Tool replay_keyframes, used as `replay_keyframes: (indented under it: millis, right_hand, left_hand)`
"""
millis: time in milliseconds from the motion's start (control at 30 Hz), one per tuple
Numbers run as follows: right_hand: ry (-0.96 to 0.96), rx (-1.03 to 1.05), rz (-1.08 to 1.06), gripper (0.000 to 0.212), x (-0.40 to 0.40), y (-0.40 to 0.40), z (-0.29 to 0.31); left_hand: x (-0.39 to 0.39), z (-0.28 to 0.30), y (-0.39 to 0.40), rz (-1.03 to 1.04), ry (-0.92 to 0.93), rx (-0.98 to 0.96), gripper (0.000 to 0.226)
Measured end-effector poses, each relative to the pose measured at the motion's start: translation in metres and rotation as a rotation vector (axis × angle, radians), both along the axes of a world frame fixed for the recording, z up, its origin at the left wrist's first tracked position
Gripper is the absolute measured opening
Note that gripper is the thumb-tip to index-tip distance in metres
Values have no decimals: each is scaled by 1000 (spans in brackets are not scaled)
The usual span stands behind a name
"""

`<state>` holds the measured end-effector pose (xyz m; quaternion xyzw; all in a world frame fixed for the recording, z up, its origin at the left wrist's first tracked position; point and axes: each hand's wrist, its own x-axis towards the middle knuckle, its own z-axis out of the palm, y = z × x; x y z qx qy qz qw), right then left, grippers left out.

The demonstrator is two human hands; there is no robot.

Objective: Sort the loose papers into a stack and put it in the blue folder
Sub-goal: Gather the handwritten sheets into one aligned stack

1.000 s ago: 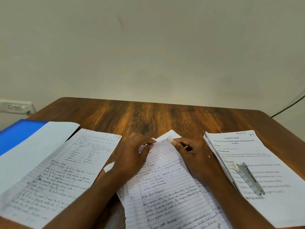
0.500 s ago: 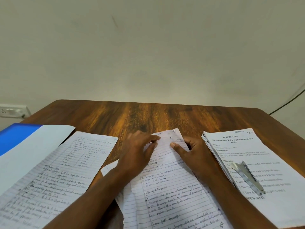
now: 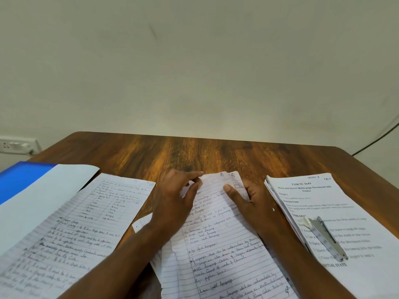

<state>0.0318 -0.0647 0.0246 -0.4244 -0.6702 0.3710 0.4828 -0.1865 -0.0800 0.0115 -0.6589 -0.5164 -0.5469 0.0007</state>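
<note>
Lying at the far left, well apart from both hands, the blue folder (image 3: 20, 178) is waiting open with its pale inner flap (image 3: 49, 197) turned out, and a loose handwritten sheet (image 3: 71, 234) is resting just beside the left forearm, overlapping that flap. Moving rightward, the left hand (image 3: 174, 203) is pressing down on the middle pile of ruled pages (image 3: 218, 244), its fingers (image 3: 192, 175) reaching to the far top edge and appearing to nip a corner there, though the exact hold is hard to tell. Just across that same top edge, the right hand (image 3: 252, 203) is laying its thumb (image 3: 230, 189) flat on the uppermost page while its other fingers are curling beneath the sheets, seemingly fanning corners numbered one and two. These pages are looking light, limp and ragged along one side, so they are likely to slip and buckle; squaring them by both long edges, then lifting with support underneath, seems the safer hold. Farther right, clear of the fingers, a printed stack (image 3: 336, 216) is sitting under a metal stapler (image 3: 326, 238) on the wooden table (image 3: 216, 156).
</note>
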Motion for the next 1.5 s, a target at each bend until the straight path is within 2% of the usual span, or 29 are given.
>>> replay_keyframes:
  millis: [167, 500, 733, 900, 1033, 1133, 1233, 1333, 1400, 1500]
  right_hand:
    - [151, 65, -83, 14, 5, 5, -5]
    - [85, 124, -128, 15, 5, 12, -12]
    - [36, 75, -118, 11, 2, 11, -13]
    - [33, 81, -141, 10, 2, 12, -13]
    - [94, 58, -149, 11, 3, 14, -14]
    - [230, -9, -171, 10, 5, 16, -12]
    - [404, -77, -216, 10, 6, 17, -8]
    - [569, -134, -248, 11, 9, 18, -4]
    - [587, -138, -266, 12, 10, 18, -3]
    - [573, -134, -243, 10, 9, 17, -3]
  left_hand:
    - [0, -1, 1, -19, 10, -15, 28]
    - [6, 7, 14, -51, 2, -5, 27]
    - [5, 6, 14, -86, 45, 13, 28]
    - [4, 5, 15, -77, -10, 3, 28]
    - [1, 7, 17, -92, -98, -32, 30]
    - [-12, 10, 23, -127, -172, -222, 42]
    - [-21, 11, 28, -244, -432, -371, 60]
    - [-22, 10, 31, -459, -731, -487, 74]
    - [-20, 11, 29, -570, -797, -553, 67]
    - [-17, 11, 24, -607, -748, -601, 39]
